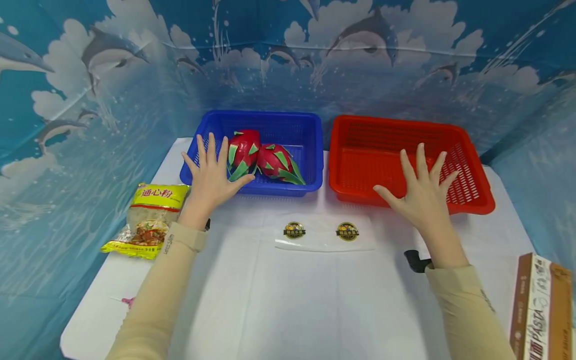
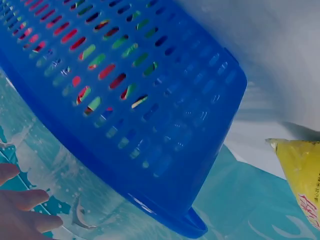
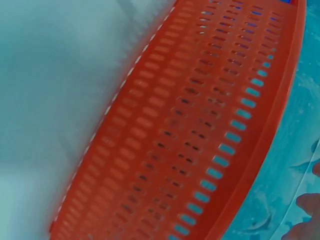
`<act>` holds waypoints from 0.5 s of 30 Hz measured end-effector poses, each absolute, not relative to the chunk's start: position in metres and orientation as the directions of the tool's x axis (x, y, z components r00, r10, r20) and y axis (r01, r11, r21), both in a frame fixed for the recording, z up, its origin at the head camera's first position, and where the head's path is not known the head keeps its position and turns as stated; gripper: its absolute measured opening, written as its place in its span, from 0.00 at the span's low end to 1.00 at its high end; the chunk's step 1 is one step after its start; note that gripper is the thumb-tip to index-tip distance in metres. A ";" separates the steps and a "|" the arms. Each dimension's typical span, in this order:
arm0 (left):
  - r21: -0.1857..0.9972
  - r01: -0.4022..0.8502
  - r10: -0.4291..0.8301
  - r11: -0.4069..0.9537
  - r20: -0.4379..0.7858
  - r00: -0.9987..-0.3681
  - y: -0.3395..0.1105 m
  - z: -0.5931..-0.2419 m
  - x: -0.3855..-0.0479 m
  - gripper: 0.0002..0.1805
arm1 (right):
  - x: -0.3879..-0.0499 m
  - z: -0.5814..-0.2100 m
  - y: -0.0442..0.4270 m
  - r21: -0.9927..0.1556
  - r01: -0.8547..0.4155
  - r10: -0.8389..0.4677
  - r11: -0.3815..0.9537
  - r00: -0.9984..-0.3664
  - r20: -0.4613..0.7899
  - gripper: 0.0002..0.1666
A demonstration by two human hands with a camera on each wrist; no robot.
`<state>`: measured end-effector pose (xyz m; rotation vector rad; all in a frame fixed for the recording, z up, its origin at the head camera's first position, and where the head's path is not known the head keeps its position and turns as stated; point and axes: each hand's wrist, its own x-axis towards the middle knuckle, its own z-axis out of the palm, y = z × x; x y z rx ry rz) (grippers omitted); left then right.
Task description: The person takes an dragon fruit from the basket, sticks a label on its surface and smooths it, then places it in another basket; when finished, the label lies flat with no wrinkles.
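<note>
In the head view the left hand (image 1: 210,179), fingers spread, is over the front left corner of a blue basket (image 1: 310,187). Two red dragon fruits with green tips (image 1: 244,149) (image 1: 275,161) lie inside that basket. The right hand (image 1: 423,195) is spread over the front of a red basket (image 1: 360,197), in which no object shows. Neither hand holds anything. Fingertips of the left hand (image 2: 25,207) show at the lower left of the left wrist view, beside the blue basket (image 2: 150,190). Fingers of the right hand (image 3: 307,215) appear at the right wrist view's edge, near the red basket (image 3: 240,185).
A yellow pasta bag (image 1: 153,220) lies at the table's left, and a brown pasta box (image 1: 540,305) at its right edge. A clear sheet with two round stickers (image 1: 321,242) lies in front of the baskets. A black curved object (image 1: 416,261) is beside the right wrist.
</note>
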<state>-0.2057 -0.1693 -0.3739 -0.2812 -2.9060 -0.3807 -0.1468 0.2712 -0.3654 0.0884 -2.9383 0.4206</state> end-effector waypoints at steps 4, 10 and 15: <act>0.250 0.188 0.145 0.950 0.181 -0.973 -0.175 -0.368 -0.212 0.61 | -0.150 -0.363 0.263 -0.278 -0.111 -0.057 0.954 -0.979 0.195 0.59; 0.283 0.145 0.102 0.948 0.161 -0.982 -0.190 -0.362 -0.218 0.61 | -0.158 -0.356 0.242 -0.288 -0.164 -0.102 0.944 -0.971 0.217 0.58; 0.307 0.122 0.078 0.944 0.153 -0.985 -0.203 -0.360 -0.221 0.60 | -0.167 -0.353 0.221 -0.298 -0.200 -0.138 0.934 -0.967 0.216 0.57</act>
